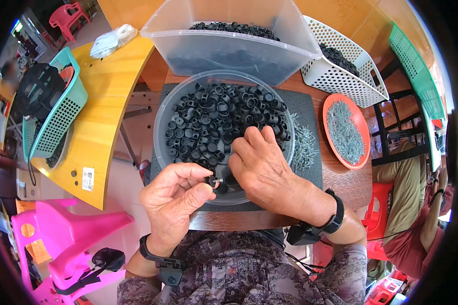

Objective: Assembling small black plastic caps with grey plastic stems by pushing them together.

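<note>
Between the thumb and fingertips of my left hand point(175, 198) is a small black plastic cap point(209, 180), held above the near rim of a round clear tub. A short ridged metal piece point(218, 181), like a screw or spring, sticks out of the cap toward the right. My right hand point(262, 168) reaches over the tub point(160, 145) with its fingers curled down at the black caps point(208, 119) heaped inside. Its fingertips are hidden, so what they grip does not show. Both wrists wear dark straps with small devices.
Loose screws point(304, 145) lie on the dark mat point(314, 175) right of the tub; more fill an orange plate point(364, 124). Behind stand a large clear bin point(229, 53) and a white perforated basket point(336, 84) with black parts. A pink chair point(61, 234) is left; a person sits right.
</note>
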A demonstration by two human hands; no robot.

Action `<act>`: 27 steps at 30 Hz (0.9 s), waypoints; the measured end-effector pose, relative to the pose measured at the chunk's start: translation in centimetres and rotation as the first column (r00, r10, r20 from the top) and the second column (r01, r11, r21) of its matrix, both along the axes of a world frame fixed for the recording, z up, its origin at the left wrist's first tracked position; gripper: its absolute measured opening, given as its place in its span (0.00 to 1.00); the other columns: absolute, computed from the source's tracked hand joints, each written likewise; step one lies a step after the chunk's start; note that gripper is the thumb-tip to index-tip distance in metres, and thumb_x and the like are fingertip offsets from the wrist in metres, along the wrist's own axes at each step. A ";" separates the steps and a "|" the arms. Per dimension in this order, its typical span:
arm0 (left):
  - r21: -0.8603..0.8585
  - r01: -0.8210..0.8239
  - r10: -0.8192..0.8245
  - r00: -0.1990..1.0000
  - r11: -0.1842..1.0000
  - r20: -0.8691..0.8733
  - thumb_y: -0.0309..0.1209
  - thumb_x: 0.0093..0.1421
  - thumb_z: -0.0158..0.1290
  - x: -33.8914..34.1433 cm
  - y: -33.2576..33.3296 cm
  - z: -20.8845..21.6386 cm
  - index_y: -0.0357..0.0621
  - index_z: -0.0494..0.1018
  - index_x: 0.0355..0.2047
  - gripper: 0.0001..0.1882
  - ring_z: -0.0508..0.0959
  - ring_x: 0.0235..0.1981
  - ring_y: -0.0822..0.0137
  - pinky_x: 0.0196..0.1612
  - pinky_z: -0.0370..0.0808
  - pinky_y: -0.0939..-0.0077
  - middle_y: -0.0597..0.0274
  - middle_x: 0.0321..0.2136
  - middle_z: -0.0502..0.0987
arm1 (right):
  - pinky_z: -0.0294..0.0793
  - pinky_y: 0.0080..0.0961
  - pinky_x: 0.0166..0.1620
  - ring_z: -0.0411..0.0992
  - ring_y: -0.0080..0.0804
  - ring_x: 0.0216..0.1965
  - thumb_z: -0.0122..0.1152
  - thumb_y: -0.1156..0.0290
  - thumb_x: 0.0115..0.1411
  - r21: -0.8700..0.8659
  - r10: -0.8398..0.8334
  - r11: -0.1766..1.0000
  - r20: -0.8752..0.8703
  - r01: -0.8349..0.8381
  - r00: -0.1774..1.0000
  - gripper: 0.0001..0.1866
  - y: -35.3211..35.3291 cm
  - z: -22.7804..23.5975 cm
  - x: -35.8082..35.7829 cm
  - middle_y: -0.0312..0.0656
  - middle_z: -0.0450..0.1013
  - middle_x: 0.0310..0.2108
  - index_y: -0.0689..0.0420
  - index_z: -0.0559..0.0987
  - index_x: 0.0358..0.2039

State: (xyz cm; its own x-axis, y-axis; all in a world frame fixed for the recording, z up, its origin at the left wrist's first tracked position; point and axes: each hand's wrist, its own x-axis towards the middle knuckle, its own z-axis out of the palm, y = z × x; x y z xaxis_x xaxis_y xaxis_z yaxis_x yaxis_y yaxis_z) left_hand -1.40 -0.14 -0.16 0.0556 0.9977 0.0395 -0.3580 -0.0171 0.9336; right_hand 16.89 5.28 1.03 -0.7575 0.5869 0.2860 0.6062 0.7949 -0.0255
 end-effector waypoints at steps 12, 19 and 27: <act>-0.015 -0.086 0.087 0.993 0.996 0.080 0.28 0.51 0.61 1.9 0.2 0.2 0.33 0.69 0.36 0.16 0.78 0.30 0.68 0.32 0.77 0.79 0.52 0.31 0.76 | 0.62 0.31 0.29 0.66 0.36 0.25 0.65 0.83 0.40 -0.133 -0.193 0.981 -0.579 0.142 0.792 0.15 -2.3 0.1 -0.6 0.42 0.71 0.28 0.60 0.72 0.30; 0.003 -0.084 0.083 0.992 0.996 0.092 0.29 0.52 0.61 2.3 0.0 0.2 0.34 0.68 0.36 0.15 0.77 0.31 0.67 0.37 0.76 0.75 0.52 0.33 0.76 | 0.63 0.32 0.30 0.67 0.40 0.27 0.64 0.85 0.41 -0.209 -0.267 0.964 -0.728 0.167 0.632 0.16 -3.8 -0.9 -1.4 0.42 0.70 0.28 0.61 0.71 0.31; 0.042 -0.092 0.086 0.988 0.995 0.128 0.30 0.52 0.61 2.5 0.0 0.0 0.36 0.68 0.36 0.16 0.76 0.31 0.67 0.37 0.75 0.75 0.52 0.33 0.75 | 0.67 0.29 0.30 0.70 0.39 0.28 0.64 0.85 0.42 -0.308 -0.309 0.947 -0.804 0.088 0.508 0.15 -4.1 -1.0 -1.7 0.43 0.72 0.28 0.62 0.74 0.33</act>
